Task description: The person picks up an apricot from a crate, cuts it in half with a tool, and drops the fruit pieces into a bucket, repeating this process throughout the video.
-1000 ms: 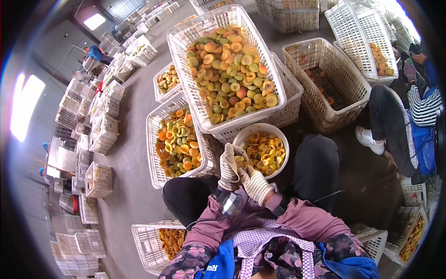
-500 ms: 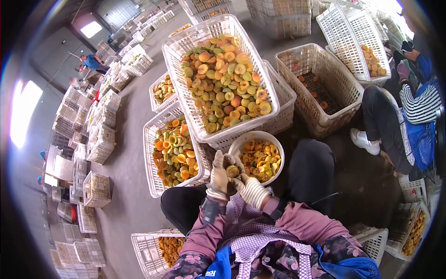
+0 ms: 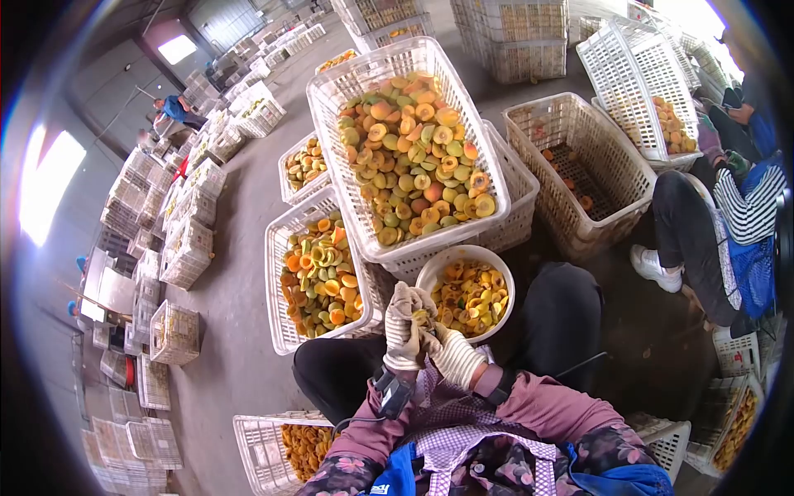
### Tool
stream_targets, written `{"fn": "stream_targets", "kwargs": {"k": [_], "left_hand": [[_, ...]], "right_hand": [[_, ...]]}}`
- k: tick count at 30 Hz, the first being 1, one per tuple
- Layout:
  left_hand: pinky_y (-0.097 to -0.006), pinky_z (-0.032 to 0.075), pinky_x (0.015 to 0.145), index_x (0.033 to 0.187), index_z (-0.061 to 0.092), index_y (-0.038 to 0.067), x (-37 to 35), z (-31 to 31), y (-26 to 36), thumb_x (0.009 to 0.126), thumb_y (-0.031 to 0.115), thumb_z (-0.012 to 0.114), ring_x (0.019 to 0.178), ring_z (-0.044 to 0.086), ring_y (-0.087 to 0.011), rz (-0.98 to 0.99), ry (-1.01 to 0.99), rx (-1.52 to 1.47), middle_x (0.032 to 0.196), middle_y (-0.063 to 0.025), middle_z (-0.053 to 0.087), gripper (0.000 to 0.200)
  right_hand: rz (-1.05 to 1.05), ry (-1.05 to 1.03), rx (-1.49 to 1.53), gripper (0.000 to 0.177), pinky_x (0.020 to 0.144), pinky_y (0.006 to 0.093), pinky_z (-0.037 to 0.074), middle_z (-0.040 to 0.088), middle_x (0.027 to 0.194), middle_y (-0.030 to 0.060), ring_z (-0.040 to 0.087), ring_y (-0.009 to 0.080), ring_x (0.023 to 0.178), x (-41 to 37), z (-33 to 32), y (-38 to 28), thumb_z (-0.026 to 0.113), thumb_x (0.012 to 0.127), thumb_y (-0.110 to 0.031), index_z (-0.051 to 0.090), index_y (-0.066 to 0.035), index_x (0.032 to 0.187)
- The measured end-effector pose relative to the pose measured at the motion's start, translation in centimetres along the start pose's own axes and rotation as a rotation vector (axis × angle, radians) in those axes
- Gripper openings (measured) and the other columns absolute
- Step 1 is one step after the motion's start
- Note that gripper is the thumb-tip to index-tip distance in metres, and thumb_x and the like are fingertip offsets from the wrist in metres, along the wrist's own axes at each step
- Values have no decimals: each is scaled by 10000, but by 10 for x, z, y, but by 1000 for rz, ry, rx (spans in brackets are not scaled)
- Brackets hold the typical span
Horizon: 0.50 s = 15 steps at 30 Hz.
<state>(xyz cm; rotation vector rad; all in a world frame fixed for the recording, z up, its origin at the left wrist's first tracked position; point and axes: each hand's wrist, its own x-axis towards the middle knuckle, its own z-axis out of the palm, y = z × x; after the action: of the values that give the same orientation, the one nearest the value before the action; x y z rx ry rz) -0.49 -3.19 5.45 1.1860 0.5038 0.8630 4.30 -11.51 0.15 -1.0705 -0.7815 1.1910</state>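
Observation:
My left hand (image 3: 405,322), in a pale glove with dirty fingers, is closed around a peach half (image 3: 422,317). Against it, from the other side, presses my right hand (image 3: 455,354) in a white ribbed glove. Its fingers are curled, and whatever they grip is hidden. Just beyond both hands stands a round white bucket (image 3: 508,307) with yellow-orange fruit pieces in it. A white crate (image 3: 324,124) heaped with peach halves (image 3: 413,157) rests on another crate beyond the bucket. Left of it, a lower crate (image 3: 276,302) holds more halves and orange pieces.
A deep crate (image 3: 517,136) with a few fruit pieces at its bottom stands ahead right. A seated co-worker's leg (image 3: 682,227) and shoe (image 3: 656,266) are on the right. Beside my left leg lies a crate (image 3: 256,450) of orange pieces. Stacked crates (image 3: 186,252) line the left.
My left hand has turned and its fingers have folded over the peach half, which now shows less. The view has shifted slightly, so the crates appear a little lower and further right.

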Motion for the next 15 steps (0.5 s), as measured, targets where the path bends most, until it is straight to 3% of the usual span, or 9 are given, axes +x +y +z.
{"fn": "stream_targets", "kwargs": {"k": [3,5,6,7,9,10,11,13,15], "left_hand": [[-237,398,573,891,504,56,-2,-6,-10,955,160,397,662,487,-127,-61,86,-215,737,-46,501,163],[-207,404,565,1025,534,39,-7,-12,-21,933,118,468,699,509,-102,60,194,320,775,-26,533,138],[-199,413,571,1039,540,30,-3,-5,-7,896,53,479,707,512,-84,-102,176,159,820,-17,544,157],[-191,422,577,1054,546,20,2,2,7,860,-13,489,715,515,-65,-265,181,2,864,-9,555,205],[-203,403,552,935,552,27,7,-6,18,894,96,505,639,493,-72,-150,-146,210,761,-4,539,93],[-214,391,537,860,550,36,11,-5,27,916,176,510,588,476,-80,-20,-293,284,688,0,524,156],[-235,403,554,773,521,61,4,-7,38,914,259,508,561,467,-112,-373,-266,214,652,-7,501,244],[-248,415,561,704,502,78,2,-8,36,916,246,487,563,473,-137,-190,-356,179,668,-29,507,271],[-254,439,589,717,516,77,5,0,40,921,251,476,582,505,-160,-141,-227,89,693,-55,532,271]], "right_hand": [[50,10,-70,331,891,317,410,560,1121,157,513,223,992,-3,-3,-3,442,931,-112,448,35,1227],[52,-6,-39,295,779,222,432,547,1055,26,487,107,904,1,-7,21,470,945,-138,462,8,1201],[60,51,-89,302,867,339,415,583,1046,131,511,222,946,2,-3,23,455,929,-131,470,15,1193],[58,42,-92,302,867,339,415,583,1046,131,511,222,946,0,-3,21,455,929,-131,470,15,1193],[-77,11,-136,309,811,315,429,586,992,100,514,202,889,-5,-4,14,454,939,-195,483,3,1175],[4,24,-58,291,593,278,438,574,788,62,517,167,661,-4,1,17,476,942,-312,543,-41,1027],[0,11,-63,291,593,278,438,574,788,62,517,167,661,-4,-2,15,476,942,-312,543,-41,1027],[543,-237,485,314,413,241,350,476,599,-5,425,109,464,-16,-4,-26,539,899,-426,519,-112,889],[466,-151,364,387,347,239,235,354,478,-20,299,114,350,-19,7,-41,512,875,-524,495,-145,798]]}}
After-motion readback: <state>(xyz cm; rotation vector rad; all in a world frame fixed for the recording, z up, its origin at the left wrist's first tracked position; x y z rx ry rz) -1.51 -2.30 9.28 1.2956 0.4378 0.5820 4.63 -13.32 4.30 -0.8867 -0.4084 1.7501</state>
